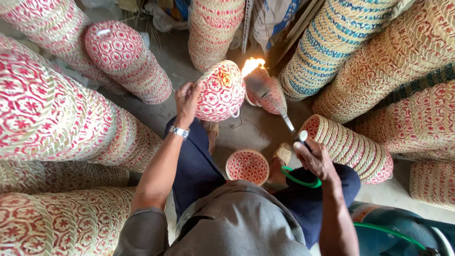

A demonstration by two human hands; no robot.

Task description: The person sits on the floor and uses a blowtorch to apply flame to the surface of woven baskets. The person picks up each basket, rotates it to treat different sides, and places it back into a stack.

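Left hand (187,98): I see it closed on the rim of a round red-and-white woven basket (220,91), held up mid-frame.
Right hand (313,159): wrapped around a metal gas torch (288,122); flame (252,64) seemingly touching the basket rim.
Hose: green tube (299,181) under the wrist.

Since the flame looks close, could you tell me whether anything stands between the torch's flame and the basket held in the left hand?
Nothing visible does. The left hand holds the red-patterned basket, and the flame of the torch in the right hand burns right beside its rim.
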